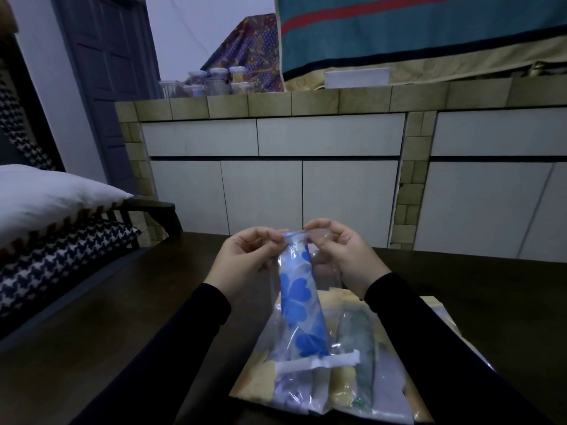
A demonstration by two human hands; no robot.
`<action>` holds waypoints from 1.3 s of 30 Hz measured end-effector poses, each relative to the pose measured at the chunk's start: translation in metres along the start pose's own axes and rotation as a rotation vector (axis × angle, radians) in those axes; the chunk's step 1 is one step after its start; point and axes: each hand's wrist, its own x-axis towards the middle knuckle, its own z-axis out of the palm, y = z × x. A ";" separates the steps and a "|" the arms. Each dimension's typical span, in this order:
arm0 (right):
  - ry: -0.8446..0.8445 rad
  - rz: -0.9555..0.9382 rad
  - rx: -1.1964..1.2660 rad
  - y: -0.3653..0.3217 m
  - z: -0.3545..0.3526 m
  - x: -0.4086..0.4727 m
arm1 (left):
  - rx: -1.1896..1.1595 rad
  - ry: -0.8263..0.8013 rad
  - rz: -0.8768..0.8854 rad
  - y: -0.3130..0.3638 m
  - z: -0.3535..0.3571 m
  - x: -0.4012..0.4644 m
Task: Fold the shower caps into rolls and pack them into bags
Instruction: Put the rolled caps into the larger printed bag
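- Currently both hands, left hand (245, 256) and right hand (343, 256), pinch the clear bag (299, 302) mouth above the surface (122, 332); blue roll (302, 305) sits inside.
- Slick film could slip from either grip, letting the roll unfurl or drop.

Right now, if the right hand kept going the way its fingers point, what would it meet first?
The right hand points left across the clear bag's top, so it would probably meet the left hand first; depth is unclear.
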 end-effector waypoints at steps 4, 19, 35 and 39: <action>0.025 -0.010 -0.015 -0.003 -0.002 -0.001 | 0.080 -0.071 -0.016 0.000 -0.007 -0.001; 0.097 0.090 0.022 0.001 0.007 -0.001 | 0.175 -0.160 0.052 0.001 -0.018 -0.004; 0.088 0.058 -0.082 -0.010 0.005 -0.001 | 0.053 -0.086 -0.173 0.008 -0.009 0.002; 0.048 0.138 -0.013 -0.020 0.004 -0.002 | -0.063 -0.072 -0.188 0.013 -0.004 0.003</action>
